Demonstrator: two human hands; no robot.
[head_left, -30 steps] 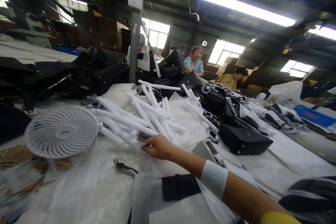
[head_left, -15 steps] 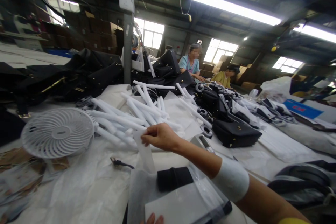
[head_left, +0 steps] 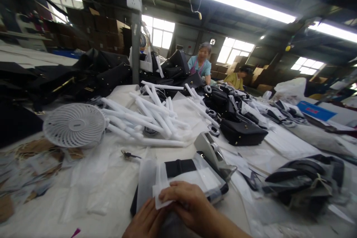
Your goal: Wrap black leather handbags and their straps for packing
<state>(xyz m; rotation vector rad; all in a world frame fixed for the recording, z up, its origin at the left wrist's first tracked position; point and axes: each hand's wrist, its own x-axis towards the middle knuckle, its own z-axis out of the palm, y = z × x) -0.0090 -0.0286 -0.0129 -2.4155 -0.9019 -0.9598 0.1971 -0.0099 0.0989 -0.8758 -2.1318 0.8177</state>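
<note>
Both my hands are low at the near table edge. My right hand point(head_left: 188, 201) is closed, its fingers pinching a white strip of wrapping point(head_left: 163, 196) against a black piece in clear plastic point(head_left: 192, 176). My left hand point(head_left: 146, 221) lies just beside it, fingers together on the lower end of the same white strip. A pile of white wrapped tubes point(head_left: 147, 119) lies farther back in the middle of the table. A grey tape dispenser point(head_left: 212, 152) stands right behind the plastic-covered piece.
A white fan point(head_left: 74, 124) lies at left, a small black plug point(head_left: 128, 154) near it. Black handbags point(head_left: 241, 132) and straps crowd the right and back. A grey post point(head_left: 136, 26) rises behind. Two other people sit at the far side.
My right hand lifted a white strip from the tube pile and drew it back to the near edge. My left hand came up to meet it on the strip.
</note>
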